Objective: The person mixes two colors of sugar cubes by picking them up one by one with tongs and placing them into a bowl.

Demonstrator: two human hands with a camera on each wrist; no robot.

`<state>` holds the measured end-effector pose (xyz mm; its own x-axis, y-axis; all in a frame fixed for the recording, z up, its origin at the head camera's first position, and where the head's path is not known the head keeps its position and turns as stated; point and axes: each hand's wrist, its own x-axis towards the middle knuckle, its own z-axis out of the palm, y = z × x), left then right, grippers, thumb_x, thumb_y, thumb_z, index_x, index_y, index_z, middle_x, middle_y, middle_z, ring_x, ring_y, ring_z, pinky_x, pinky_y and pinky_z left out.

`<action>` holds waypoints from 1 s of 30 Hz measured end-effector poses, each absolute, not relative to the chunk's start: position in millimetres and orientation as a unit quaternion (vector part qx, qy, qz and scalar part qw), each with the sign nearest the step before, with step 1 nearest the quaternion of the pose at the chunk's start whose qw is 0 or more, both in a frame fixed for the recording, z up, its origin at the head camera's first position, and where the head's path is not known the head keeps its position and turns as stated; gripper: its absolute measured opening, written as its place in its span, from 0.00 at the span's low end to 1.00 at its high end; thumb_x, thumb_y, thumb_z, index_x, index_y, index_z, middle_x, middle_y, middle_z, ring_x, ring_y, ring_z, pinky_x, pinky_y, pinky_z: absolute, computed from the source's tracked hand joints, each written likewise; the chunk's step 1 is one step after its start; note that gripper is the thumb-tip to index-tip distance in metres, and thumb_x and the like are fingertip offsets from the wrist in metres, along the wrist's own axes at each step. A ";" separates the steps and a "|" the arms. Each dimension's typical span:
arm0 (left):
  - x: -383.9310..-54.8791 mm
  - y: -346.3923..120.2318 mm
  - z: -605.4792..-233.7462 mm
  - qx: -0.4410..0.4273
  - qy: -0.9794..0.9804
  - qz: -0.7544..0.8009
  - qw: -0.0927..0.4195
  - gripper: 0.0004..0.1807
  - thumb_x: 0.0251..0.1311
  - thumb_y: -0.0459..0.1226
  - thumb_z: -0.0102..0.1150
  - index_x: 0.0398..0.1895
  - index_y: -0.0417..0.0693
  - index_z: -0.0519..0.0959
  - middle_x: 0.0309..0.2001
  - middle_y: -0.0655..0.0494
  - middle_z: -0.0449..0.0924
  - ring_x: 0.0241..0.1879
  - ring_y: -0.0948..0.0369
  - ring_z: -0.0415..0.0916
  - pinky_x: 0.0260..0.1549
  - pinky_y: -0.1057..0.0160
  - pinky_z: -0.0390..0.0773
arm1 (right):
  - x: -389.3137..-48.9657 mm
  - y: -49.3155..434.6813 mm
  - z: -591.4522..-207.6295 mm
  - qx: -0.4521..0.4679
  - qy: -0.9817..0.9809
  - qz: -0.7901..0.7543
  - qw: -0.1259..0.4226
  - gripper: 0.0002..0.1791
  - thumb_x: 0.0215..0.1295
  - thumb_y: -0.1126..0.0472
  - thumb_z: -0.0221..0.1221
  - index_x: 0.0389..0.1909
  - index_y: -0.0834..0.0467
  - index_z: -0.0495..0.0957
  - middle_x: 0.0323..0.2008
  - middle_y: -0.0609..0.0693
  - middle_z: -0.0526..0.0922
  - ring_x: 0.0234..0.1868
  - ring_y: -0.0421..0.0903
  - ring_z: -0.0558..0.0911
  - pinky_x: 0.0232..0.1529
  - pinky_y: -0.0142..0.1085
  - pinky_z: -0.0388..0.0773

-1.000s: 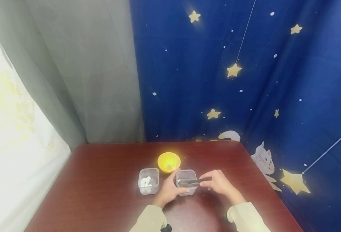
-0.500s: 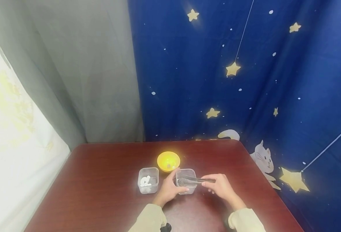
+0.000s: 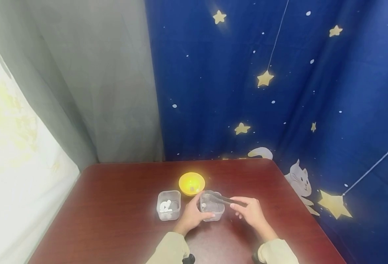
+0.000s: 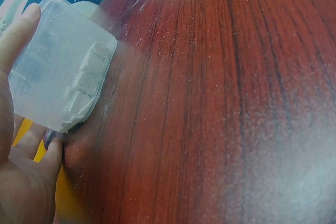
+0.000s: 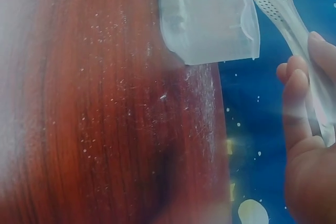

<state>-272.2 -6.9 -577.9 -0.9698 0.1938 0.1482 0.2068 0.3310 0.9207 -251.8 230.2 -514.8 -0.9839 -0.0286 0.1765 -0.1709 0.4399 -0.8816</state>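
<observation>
My left hand (image 3: 192, 214) grips a clear square plastic container (image 3: 212, 212) on the table, thumb on the near side and fingers on the far side. In the left wrist view the thumb presses the wall of this container (image 4: 58, 61). My right hand (image 3: 251, 212) holds metal tongs (image 3: 225, 200) by the handle, their head over the container's far rim. From the right wrist, the perforated tips of the tongs (image 5: 273, 1) show just above the rim, close together. Whether they pinch anything I cannot tell. A small pale piece lies in the container's left side.
Left of my left hand stands a second clear container (image 3: 169, 216) with several white pieces (image 3: 165, 206) in it. Behind them is a yellow bowl (image 3: 192, 178) holding small pale pieces. The dark red table (image 3: 121, 220) ends at a blue star-patterned curtain (image 3: 207, 91).
The tongs have come up from inside the right container, and their head is now at its far rim. My left hand keeps its grip in the same place.
</observation>
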 end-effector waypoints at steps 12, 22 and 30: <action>-274.1 -7.1 -581.9 -0.124 -0.817 -0.562 0.009 0.55 0.39 0.54 0.78 0.73 0.50 0.62 0.65 0.51 0.70 0.62 0.53 0.68 0.62 0.45 0.63 | -258.6 220.5 -512.4 0.048 -0.823 0.547 0.145 0.13 0.53 0.65 0.71 0.41 0.58 0.87 0.15 0.52 0.81 0.14 0.50 0.79 0.17 0.43 0.78; -271.7 -5.8 -580.5 -0.129 -0.816 -0.563 0.009 0.54 0.39 0.50 0.79 0.72 0.45 0.63 0.65 0.50 0.70 0.61 0.52 0.68 0.61 0.45 0.64 | -255.3 200.1 -465.8 0.093 -0.807 0.553 0.185 0.13 0.55 0.68 0.69 0.43 0.65 0.85 0.18 0.59 0.82 0.17 0.61 0.80 0.20 0.44 0.80; -273.0 -5.9 -581.4 -0.131 -0.818 -0.559 0.017 0.54 0.38 0.50 0.79 0.71 0.46 0.63 0.64 0.50 0.71 0.61 0.53 0.69 0.61 0.46 0.65 | -271.5 193.6 -441.5 0.125 -0.787 0.566 0.211 0.14 0.55 0.70 0.69 0.43 0.67 0.84 0.24 0.65 0.83 0.19 0.66 0.79 0.17 0.39 0.79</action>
<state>-273.0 -5.9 -581.4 -0.9649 0.1960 0.1749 0.2342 0.3397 0.9109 -271.5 193.6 -441.5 -0.8800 0.0427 0.4731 -0.4348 0.3284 -0.8385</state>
